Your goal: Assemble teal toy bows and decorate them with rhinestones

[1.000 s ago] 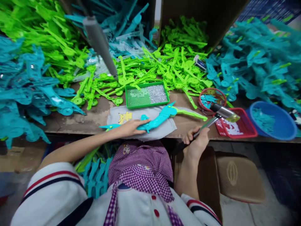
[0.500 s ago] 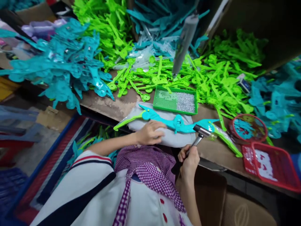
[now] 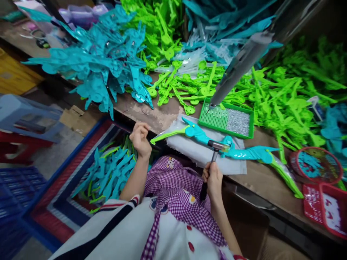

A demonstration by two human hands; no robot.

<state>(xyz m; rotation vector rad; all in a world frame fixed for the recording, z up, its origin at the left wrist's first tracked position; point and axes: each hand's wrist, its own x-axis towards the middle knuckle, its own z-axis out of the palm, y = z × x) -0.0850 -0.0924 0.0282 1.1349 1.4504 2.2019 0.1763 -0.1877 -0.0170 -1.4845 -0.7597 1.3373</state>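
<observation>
Broadly, a worn brown bench (image 3: 135, 110) running slantwise across the view, front edge dropping from upper left to lower right. Stacked deep along the far side, with lime-green parts (image 3: 282, 104) massed at centre and right and turquoise parts (image 3: 105, 65) heaped at left, overhanging the front edge. Set below that edge, a blue-rimmed crate (image 3: 61, 198) with more turquoise and green pieces inside. Open for moving: a bare, scuffed strip between the left heap and the folded grey cloth (image 3: 184, 146), plus the air in front of the edge there.

Lying across the cloth, near the front edge, a long turquoise piece (image 3: 202, 135): glossy, gently bent, with a raised block at the middle, pointed tips and slim lime-green arms reaching past the cloth at both ends. Just behind, a green tray (image 3: 217, 129), its right half filled with small silvery bits. Over the piece's middle, the head of a hammer (image 3: 219, 145), contact unclear. Wrapped around its handle, the right hand (image 3: 213, 176). Raised near the left arm's tip, the left hand (image 3: 141, 139), fingers curled inward, impossible to say whether around anything small.
</observation>
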